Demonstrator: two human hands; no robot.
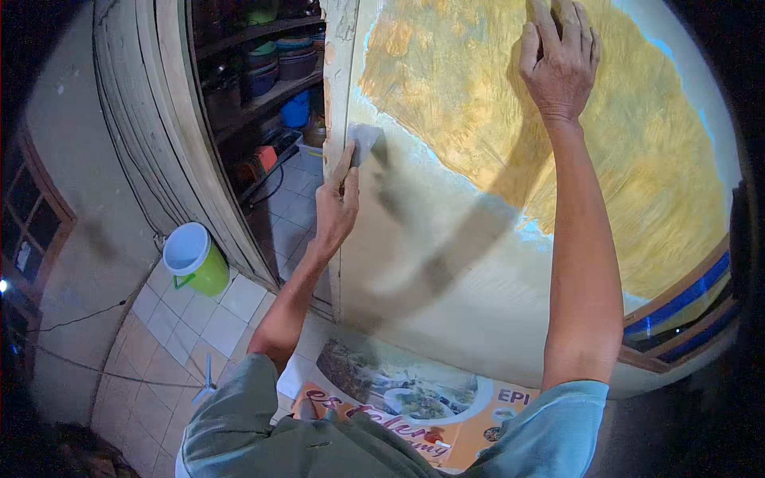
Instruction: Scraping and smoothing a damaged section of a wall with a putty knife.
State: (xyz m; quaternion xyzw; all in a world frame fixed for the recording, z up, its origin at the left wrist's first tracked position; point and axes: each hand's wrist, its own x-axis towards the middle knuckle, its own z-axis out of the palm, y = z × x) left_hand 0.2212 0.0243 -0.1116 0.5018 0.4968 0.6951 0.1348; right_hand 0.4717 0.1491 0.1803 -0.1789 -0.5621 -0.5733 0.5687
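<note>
My left hand (338,203) pinches a flat grey scraper (366,142) against the wall, close to the door frame's edge. Its handle is mostly covered by my fingers. Higher up on the right, my right hand (562,60) rests with fingers outstretched on a large yellow-brown patch (454,88) of the wall. Pale, smooth wall surface (414,231) lies below the patch, whose ragged border shows light blue traces. Shadows of my arms fall across the wall.
Left of the wall, a doorway shows shelves (271,95) stacked with bowls. A green bucket (209,271) stands on floor tiles by the frame. Beneath me a printed banner (446,442) covers the floor along the wall. A wood-framed window (677,319) is at lower right.
</note>
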